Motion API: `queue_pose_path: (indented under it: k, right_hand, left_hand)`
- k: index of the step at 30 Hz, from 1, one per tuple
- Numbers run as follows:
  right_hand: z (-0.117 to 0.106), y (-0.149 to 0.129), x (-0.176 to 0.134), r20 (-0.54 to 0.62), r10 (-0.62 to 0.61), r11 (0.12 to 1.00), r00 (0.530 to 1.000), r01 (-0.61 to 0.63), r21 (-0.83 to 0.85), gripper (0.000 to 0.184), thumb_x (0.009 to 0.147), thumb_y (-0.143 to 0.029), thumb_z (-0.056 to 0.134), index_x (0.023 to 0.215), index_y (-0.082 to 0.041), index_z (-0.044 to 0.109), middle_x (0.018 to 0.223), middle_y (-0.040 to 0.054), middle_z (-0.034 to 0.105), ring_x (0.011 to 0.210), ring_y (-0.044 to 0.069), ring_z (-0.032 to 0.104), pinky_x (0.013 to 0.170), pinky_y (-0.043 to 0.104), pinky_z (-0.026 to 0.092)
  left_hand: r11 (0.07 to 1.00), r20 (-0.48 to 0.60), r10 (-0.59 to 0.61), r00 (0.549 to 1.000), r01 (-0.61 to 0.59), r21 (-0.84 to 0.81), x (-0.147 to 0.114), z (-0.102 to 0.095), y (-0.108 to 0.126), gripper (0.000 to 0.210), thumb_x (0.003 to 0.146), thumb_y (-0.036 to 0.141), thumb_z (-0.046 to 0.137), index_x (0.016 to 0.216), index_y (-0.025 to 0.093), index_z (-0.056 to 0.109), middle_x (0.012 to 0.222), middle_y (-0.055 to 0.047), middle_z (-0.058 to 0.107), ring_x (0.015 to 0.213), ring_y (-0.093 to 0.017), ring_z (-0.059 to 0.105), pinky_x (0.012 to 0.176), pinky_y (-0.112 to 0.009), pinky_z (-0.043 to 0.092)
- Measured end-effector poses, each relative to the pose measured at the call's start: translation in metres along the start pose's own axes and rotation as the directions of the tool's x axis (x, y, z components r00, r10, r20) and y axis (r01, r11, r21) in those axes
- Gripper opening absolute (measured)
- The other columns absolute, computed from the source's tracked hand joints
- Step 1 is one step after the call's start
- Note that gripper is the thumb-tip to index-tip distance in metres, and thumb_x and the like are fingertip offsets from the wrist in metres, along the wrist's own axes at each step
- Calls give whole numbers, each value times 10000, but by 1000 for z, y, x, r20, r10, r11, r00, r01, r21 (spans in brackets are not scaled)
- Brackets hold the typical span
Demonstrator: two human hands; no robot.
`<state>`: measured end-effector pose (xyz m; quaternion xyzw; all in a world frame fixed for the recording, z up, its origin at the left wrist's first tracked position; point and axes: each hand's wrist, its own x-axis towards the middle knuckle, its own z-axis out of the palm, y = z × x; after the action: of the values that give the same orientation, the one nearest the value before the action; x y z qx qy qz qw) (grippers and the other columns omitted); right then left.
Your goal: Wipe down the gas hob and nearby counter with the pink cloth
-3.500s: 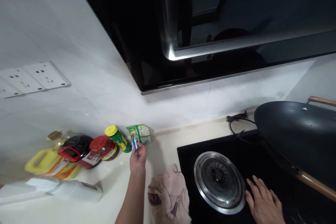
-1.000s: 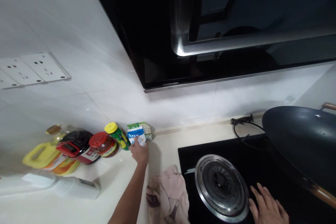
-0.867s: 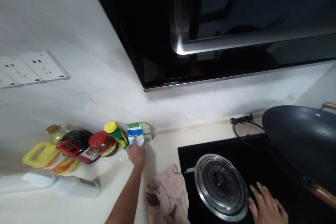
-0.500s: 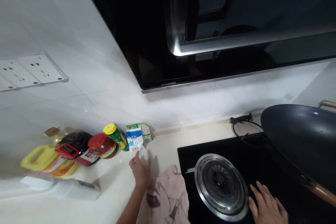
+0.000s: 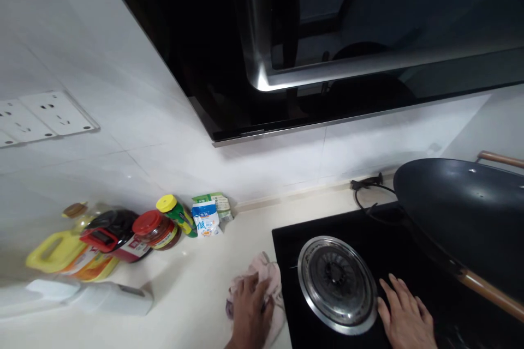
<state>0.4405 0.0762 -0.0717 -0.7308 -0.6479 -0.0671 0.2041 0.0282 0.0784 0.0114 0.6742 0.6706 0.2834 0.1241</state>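
Fingers (image 5: 246, 285) of the left hand (image 5: 250, 316) bend down into a pink cloth (image 5: 273, 274), grasping it, though the palm hides part of the hold. Starting from the left edge: white wall sockets (image 5: 57, 113), and below them on the pale desk (image 5: 184, 305) a white bottle (image 5: 118, 300), a yellow jug (image 5: 53, 251), a dark bottle with a red handle (image 5: 131, 245), a red-lidded jar (image 5: 158, 230) and a yellow-capped green bottle (image 5: 180, 218). Just beside that, a blue and white packet (image 5: 207, 222) stands in front of a green packet (image 5: 222, 204).

Next comes the cloth, bunched on the desk near the left edge of a black cooktop (image 5: 327, 223). Its folds spill out beyond the hand, so it would probably handle best with the loose edges gathered under the palm and the pressure kept even. A low path should serve, well short of the packets, which look light enough to tip.

On the cooktop sits a round metal lid (image 5: 338, 305). To its right, the right hand (image 5: 407, 319) rests palm down, fingers spread and holding nothing, the thumb close to the rim; keeping it there seems a sound brace. Farthest right is a dark wok (image 5: 462, 202) with a wooden handle.
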Motion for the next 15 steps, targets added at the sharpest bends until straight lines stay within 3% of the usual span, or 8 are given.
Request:
queue_pose_path:
  k: [4, 8, 12, 15]
  right_hand:
    - [2, -2, 1, 14, -11, 1000, 1000, 11, -23, 593, 973, -460, 260, 1332, -184, 642, 1545, 147, 528, 1468, 311, 432, 1203, 555, 287]
    - [0, -4, 2, 13, -10, 999, 1000, 10, -37, 615, 977, -467, 246, 1335, -177, 652, 1561, 142, 517, 1478, 310, 421, 1217, 554, 265]
    - [0, -6, 2, -7, -25, 999, 1000, 24, -46, 604, 986, -467, 256, 1330, -181, 662, 1553, 148, 525, 1475, 310, 429, 1209, 550, 276]
    - [2, -6, 3, -30, -30, 998, 999, 28, -58, 598, 991, -456, 257, 1321, -185, 674, 1536, 147, 544, 1456, 312, 454, 1194, 551, 298]
  left_hand:
    - [988, -178, 20, 984, -46, -145, 66, -15, 28, 247, 866, 323, 586, 1061, 283, 733, 1004, -99, 669, 950, -276, 648, 855, -468, 568]
    - [986, -193, 94, 977, -119, -119, 140, -3, 71, 324, 931, 341, 535, 1212, 250, 666, 1189, -103, 624, 1158, -265, 576, 1023, -472, 515]
    - [971, -64, 224, 973, -228, -65, 196, 46, 132, 361, 927, 356, 577, 1275, 316, 664, 1339, -68, 606, 1284, -261, 505, 1124, -459, 440]
    - [949, 132, 315, 940, -314, -27, 209, 99, 170, 362, 899, 402, 621, 1254, 386, 687, 1336, -18, 638, 1272, -258, 505, 1121, -476, 430]
